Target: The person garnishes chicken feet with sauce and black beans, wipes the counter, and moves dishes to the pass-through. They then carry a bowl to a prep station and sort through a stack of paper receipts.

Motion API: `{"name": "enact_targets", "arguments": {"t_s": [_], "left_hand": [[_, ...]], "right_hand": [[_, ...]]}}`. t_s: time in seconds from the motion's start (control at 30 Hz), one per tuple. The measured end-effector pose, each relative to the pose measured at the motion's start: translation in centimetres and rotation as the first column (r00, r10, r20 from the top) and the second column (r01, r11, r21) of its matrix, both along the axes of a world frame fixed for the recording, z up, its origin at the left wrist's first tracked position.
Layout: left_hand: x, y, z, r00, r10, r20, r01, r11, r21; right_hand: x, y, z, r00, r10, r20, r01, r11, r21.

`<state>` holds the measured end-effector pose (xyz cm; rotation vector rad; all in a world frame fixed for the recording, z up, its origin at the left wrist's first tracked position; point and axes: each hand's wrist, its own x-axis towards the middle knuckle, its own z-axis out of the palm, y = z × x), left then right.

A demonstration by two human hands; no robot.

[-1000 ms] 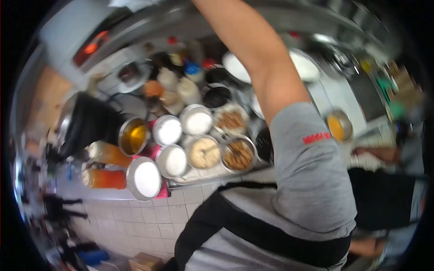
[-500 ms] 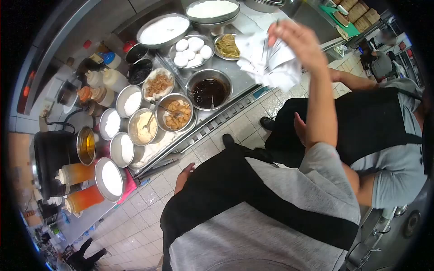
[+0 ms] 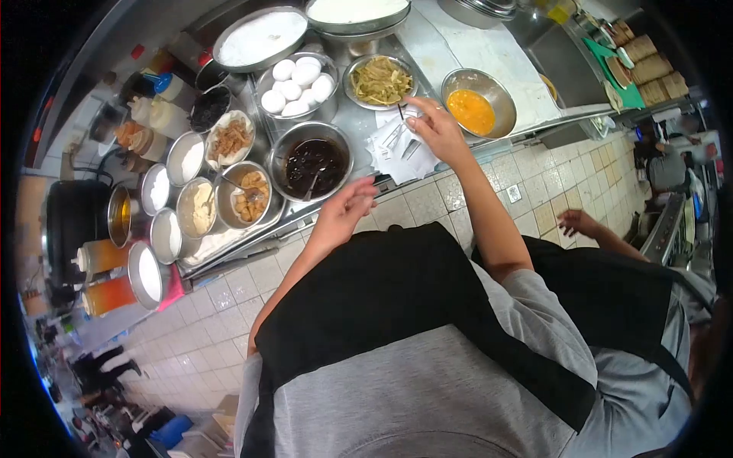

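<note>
My left hand (image 3: pixel 345 212) is open with its fingers spread, just below the steel bowl of dark sauce (image 3: pixel 313 164), and holds nothing. My right hand (image 3: pixel 439 131) hangs above a bundle of white paper slips (image 3: pixel 401 149) at the counter's front edge. Its thumb and forefinger are apart beside the thin dark spike that sticks up from the slips. Behind the slips is a plate of greenish strips (image 3: pixel 380 80). To their right stands a bowl of beaten egg (image 3: pixel 471 112).
Left of the sauce are a bowl of white eggs (image 3: pixel 299 85), a bowl of brown chunks (image 3: pixel 243 197) and several bowls of powder. Squeeze bottles (image 3: pixel 111 296) stand far left. A sink (image 3: pixel 561 57) is at the upper right. A co-worker's hand (image 3: pixel 578 223) shows at the right.
The paper slips have come down from the air onto the counter, and my right hand has lowered and opened. My left hand has risen to the counter edge. The view has shifted, showing the egg bowl.
</note>
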<state>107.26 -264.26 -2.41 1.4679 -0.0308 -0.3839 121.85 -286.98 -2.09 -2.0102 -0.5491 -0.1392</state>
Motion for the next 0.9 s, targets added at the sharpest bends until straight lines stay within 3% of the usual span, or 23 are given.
{"name": "enact_targets", "arguments": {"t_s": [0.07,0.2,0.23,0.33,0.43,0.57,0.77,0.9], "left_hand": [[2.1,-2.5,0.9,0.983,0.101,-0.152,-0.125,0.979,-0.162],[4.3,-5.3,1.0,0.924,0.182,-0.335,-0.311,0.869,-0.385],[4.7,-5.8,1.3,0.911,0.185,-0.368,-0.338,0.846,-0.412],[5.6,-6.3,1.1,0.905,0.173,-0.389,-0.349,0.825,-0.444],[6.4,-7.0,1.6,0.887,0.288,-0.362,-0.429,0.805,-0.409],[7.4,-7.2,0.9,0.894,0.288,-0.342,-0.43,0.762,-0.484],[6.8,-6.7,-0.6,0.889,0.275,-0.366,-0.392,0.871,-0.295],[6.6,-6.6,-0.9,0.884,0.273,-0.379,-0.402,0.859,-0.319]], "right_hand": [[-0.5,-0.8,1.3,0.998,-0.059,-0.025,0.059,0.998,-0.006],[-0.5,-2.3,2.4,0.964,0.193,0.185,-0.167,0.975,-0.149],[-0.2,-2.5,2.3,0.914,0.24,0.328,-0.156,0.952,-0.262],[-0.7,-2.0,2.3,0.881,0.233,0.413,-0.052,0.913,-0.405],[-0.2,-1.4,1.1,0.849,0.232,0.474,0.003,0.895,-0.445],[-0.6,-2.6,1.4,0.809,0.252,0.531,0.031,0.884,-0.466],[-2.6,-4.0,-1.6,0.823,0.267,0.501,0.017,0.87,-0.493],[-3.3,-3.8,-2.0,0.844,0.203,0.496,0.053,0.889,-0.455]]}}
